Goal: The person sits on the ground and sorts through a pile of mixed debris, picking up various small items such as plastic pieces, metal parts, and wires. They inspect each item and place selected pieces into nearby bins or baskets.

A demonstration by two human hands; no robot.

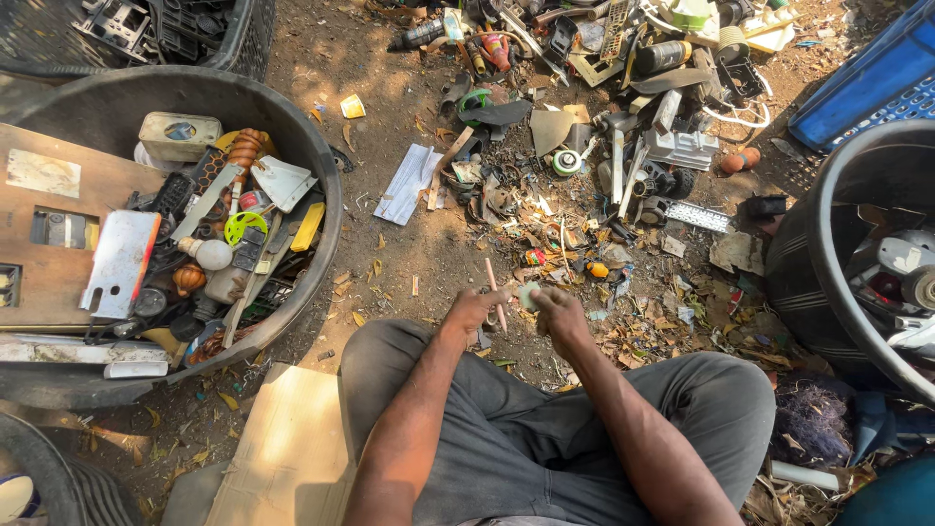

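Observation:
I sit on the dirt ground with my knees apart, both hands held together just ahead of them. My left hand (473, 310) grips a thin pinkish rod (495, 287) that sticks up and away from me. My right hand (560, 314) holds a small pale round piece (529, 295) right beside the rod's lower end. The two hands almost touch. A heap of mixed scrap (604, 146) lies on the ground just beyond them.
A large black tub (326, 166) full of plastic and metal scrap stands at my left, with a wooden board (49, 224) across it. Another black tub (828, 244) sits at my right, a blue crate (867, 83) behind it. Flattened cardboard (287, 448) lies by my left leg.

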